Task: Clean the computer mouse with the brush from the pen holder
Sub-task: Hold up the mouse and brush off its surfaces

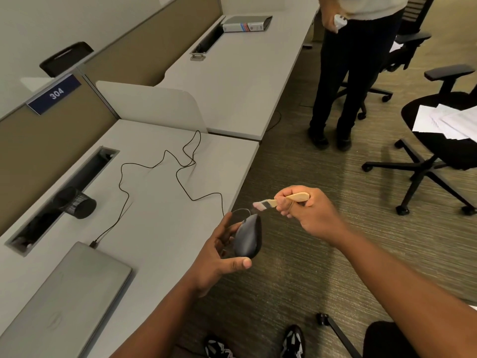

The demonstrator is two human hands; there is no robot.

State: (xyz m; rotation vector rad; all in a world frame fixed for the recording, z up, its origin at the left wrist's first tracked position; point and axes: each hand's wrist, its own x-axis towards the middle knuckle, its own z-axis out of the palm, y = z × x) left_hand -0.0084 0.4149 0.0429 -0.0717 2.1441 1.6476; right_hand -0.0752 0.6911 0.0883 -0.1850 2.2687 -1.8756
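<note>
Black mouse (248,236) held off the desk (165,223) edge, left hand (219,257) fingers curled round it, long axis pointing away. Right hand (307,210) pinches a wooden brush (281,200); its bristles hover just beyond the mouse's far end.

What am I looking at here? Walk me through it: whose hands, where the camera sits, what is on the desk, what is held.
There is no machine here: the one picture comes from a camera worn on a person's head, looking forward and down at their own bare hands. The left hand holds a dark computer mouse just off the desk edge. The right hand grips a small wooden-handled brush, its bristles near the mouse's front end. On the desk lie a closed laptop, a black mesh pen holder and the mouse's looping cable. Another person stands beyond, beside office chairs.
</note>
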